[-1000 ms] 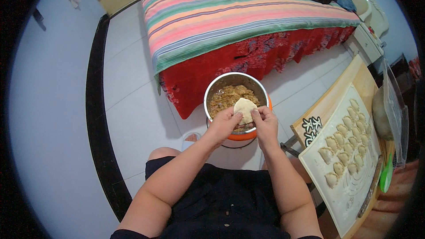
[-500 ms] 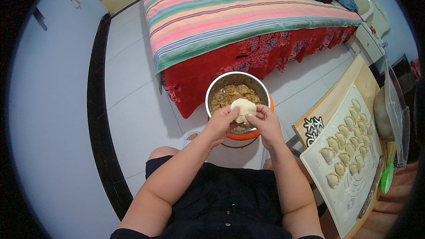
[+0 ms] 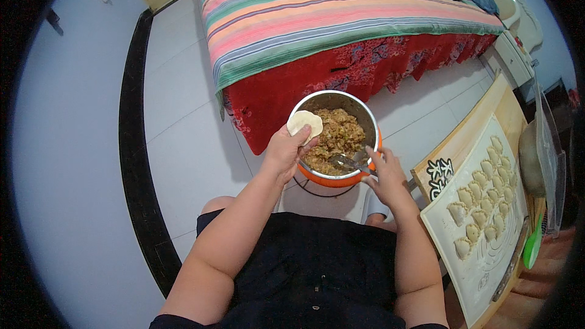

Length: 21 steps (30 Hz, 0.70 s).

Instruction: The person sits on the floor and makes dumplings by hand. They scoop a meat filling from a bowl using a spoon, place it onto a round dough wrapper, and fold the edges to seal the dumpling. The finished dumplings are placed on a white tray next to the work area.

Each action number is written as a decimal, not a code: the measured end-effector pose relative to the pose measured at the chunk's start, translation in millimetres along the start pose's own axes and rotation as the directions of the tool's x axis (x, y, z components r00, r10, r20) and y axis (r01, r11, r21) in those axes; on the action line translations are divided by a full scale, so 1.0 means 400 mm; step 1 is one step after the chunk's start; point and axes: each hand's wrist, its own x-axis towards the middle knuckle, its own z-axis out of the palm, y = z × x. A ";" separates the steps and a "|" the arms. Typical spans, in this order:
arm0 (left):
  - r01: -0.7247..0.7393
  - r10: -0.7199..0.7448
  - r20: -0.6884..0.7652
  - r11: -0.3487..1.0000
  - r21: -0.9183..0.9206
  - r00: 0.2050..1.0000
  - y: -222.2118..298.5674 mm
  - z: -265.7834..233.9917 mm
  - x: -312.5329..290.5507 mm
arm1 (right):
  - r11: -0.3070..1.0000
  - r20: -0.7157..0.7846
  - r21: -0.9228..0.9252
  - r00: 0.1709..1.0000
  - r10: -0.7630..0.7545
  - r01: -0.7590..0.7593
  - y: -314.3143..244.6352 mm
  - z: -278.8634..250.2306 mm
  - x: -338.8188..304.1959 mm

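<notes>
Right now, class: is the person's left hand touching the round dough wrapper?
Touching. The head view shows the left hand holding the dough wrapper on its fingertips beside the bowl of filling.

Round, flat, pale white dough wrapper (image 3: 304, 123): lies open on fingers of left hand (image 3: 285, 151), unfolded, held over left rim of bowl. Round steel bowl with orange outer base (image 3: 365, 120): stands on floor just near side of bed, filled with brown minced filling flecked green (image 3: 335, 137). Metal spoon (image 3: 348, 161): gripped in right hand (image 3: 385, 176) at bowl's near right rim, tip down in filling.
</notes>
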 end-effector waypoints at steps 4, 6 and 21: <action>0.032 -0.032 0.008 0.999 -0.003 0.999 -0.003 0.003 0.003 | 1.000 0.075 0.024 0.997 0.012 -0.014 0.058 0.074 0.002; 0.016 -0.016 -0.005 1.000 -0.007 1.000 0.007 0.012 -0.005 | 0.999 0.033 0.051 0.999 -0.018 0.016 0.056 0.087 0.007; 0.038 -0.040 0.043 0.998 0.044 0.998 0.020 -0.004 -0.009 | 0.974 -0.343 0.212 0.939 -0.005 0.083 -0.029 0.005 0.036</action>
